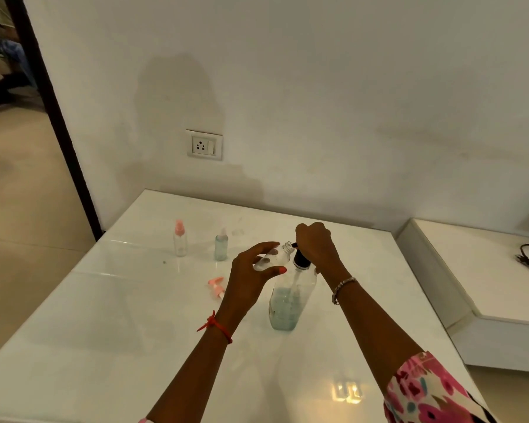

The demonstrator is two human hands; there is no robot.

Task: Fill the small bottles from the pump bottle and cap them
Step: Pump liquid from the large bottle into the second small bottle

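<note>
Pink-topped, an empty bottle (180, 241) stands far left, a blue-filled bottle (221, 247) near it, and a loose pink cap (216, 286) lies closer on the white table (119, 331). The left hand (251, 270) grasps an open small bottle (276, 257), tilted, its mouth just at the spout of the pump bottle (290, 297). The right hand (315, 245) is curled over its top. A hard press, I'd judge, could squirt past that narrow mouth, or rock the tall bottle, which nothing else steadies.
</note>
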